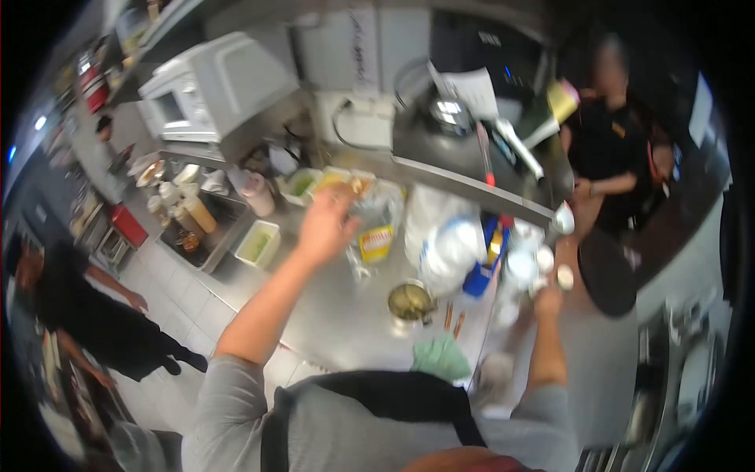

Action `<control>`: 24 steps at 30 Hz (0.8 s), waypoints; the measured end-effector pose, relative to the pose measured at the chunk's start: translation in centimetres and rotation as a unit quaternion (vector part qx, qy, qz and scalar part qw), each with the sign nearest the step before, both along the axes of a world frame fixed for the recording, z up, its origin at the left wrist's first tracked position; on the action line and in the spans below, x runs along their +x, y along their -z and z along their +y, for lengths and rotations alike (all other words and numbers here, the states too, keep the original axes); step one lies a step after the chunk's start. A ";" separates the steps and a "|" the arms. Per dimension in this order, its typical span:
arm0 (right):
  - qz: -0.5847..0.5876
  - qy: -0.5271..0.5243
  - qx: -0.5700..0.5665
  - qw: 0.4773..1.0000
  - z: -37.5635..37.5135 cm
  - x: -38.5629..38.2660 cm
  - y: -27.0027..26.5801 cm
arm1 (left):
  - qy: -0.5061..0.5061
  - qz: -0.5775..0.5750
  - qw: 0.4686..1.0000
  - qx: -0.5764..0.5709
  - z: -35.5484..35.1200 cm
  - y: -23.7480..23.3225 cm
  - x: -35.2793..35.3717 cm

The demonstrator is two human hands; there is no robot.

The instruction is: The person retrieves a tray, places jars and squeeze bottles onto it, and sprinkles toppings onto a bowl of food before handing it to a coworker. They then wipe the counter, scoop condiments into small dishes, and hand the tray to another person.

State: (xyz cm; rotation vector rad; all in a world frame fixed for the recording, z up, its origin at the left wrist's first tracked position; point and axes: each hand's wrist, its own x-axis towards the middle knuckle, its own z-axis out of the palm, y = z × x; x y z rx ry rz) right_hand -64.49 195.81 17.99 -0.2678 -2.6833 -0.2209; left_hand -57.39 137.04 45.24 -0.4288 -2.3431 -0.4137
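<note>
tubs (292, 197), pale-walled, one with green contents, line the back of the steel counter (338, 315) in the head view; a small pale cup (565, 277) is at the right. the left hand (326, 226), blurred, shows before the tubs; whether it grasps anything i cannot tell. the right hand (548, 297) is by the cup, its grip unclear too. both arms (271, 311) reach forward, well apart.

Worn on the head, facing forward and steeply down past the grey short-sleeved shirt (338, 425) onto the grey steel worktop (318, 334) close below.
</note>
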 end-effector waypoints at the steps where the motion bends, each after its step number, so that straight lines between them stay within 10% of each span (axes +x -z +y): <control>1: -0.041 0.064 -0.148 0.986 -2.8 1.3 -4.7 | -0.043 0.001 0.999 -0.021 0.6 0.3 -1.3; 2: -0.068 -0.052 -0.066 0.994 -1.2 1.1 -3.9 | -0.046 -0.044 0.997 -0.035 1.0 0.5 -2.5; 7: 0.144 -0.054 -0.363 0.919 -2.2 2.8 -6.9 | -0.135 -0.216 0.967 -0.026 3.7 0.0 -4.5; 24: 0.115 -0.106 -0.221 0.963 -2.4 2.1 -1.1 | -0.173 -0.176 0.969 0.024 3.5 -0.3 -4.1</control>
